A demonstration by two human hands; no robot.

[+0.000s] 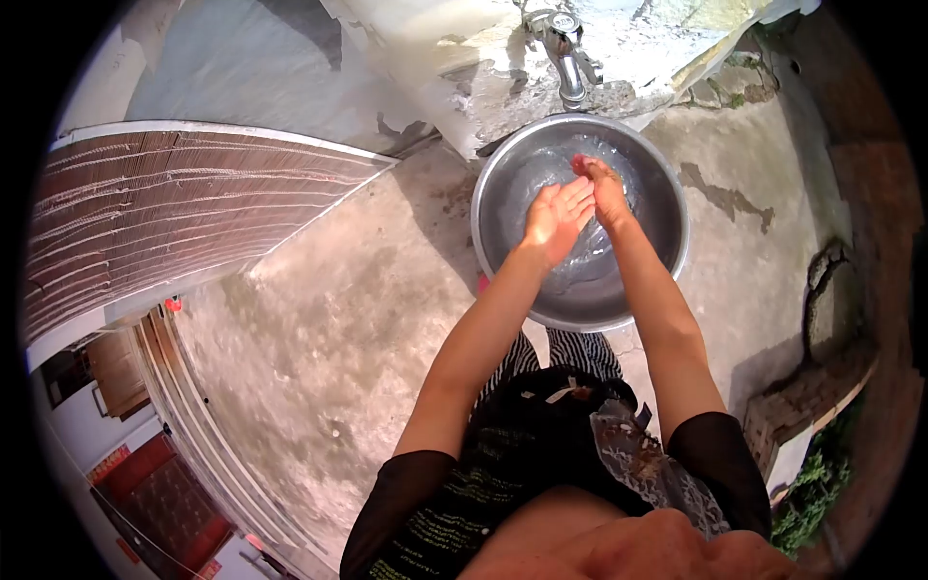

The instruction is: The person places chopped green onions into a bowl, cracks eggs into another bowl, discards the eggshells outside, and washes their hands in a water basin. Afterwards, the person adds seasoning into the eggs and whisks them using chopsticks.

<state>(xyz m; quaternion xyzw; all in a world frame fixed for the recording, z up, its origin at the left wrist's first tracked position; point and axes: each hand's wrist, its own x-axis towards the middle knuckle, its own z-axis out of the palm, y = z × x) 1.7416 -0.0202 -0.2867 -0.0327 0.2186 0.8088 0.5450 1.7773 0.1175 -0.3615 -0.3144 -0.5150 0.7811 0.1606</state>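
Observation:
A wide metal basin (pixel 488 246) stands in front of my legs, with rippling clear water in it. Both hands are over the basin, close together. My left hand (pixel 559 217) is palm up, its fingers stretched toward the other hand, and holds nothing. Beside it on the right, touching or nearly touching its fingertips, my right hand (pixel 606 190) is turned sideways with loosely bent fingers apart. I see nothing in it. Just beyond the basin's far rim a metal tap (pixel 570 63) points down toward the water.
The tap is on a worn, pale wall (pixel 483 58). A brown ribbed panel (pixel 174 213) stands to the left. Cracked concrete ground (pixel 329 358) surrounds the basin. Low brickwork (pixel 807 401) and green plants (pixel 812 493) are at the right.

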